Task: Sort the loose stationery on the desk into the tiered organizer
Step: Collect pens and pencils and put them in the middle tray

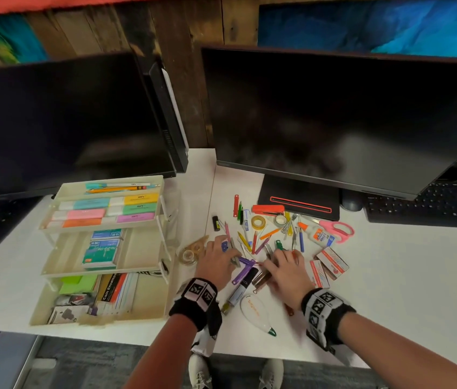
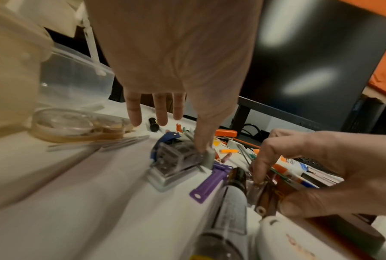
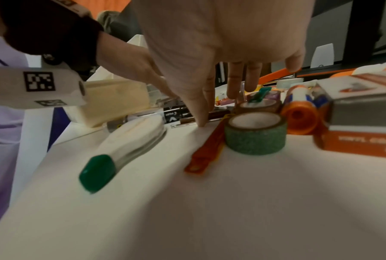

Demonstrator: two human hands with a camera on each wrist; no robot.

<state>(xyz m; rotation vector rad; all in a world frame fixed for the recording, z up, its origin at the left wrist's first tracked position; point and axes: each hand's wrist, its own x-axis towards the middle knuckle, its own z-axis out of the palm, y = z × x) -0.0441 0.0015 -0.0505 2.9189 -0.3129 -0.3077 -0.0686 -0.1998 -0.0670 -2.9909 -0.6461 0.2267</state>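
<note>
— Under the left hand, what shows?
— Its fingers are straight and spread, thumb pressing a small clear stapler on the counter.
— And the right hand?
— Fingers loosely bent, touching brown pens; a purple clip lies between both hands. Left of the left fingers stands the tiered organizer.

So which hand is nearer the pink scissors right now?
Right. The right hand lies in the pile, below and left of the pink scissors; the left hand sits further left, beyond the pens.
</note>
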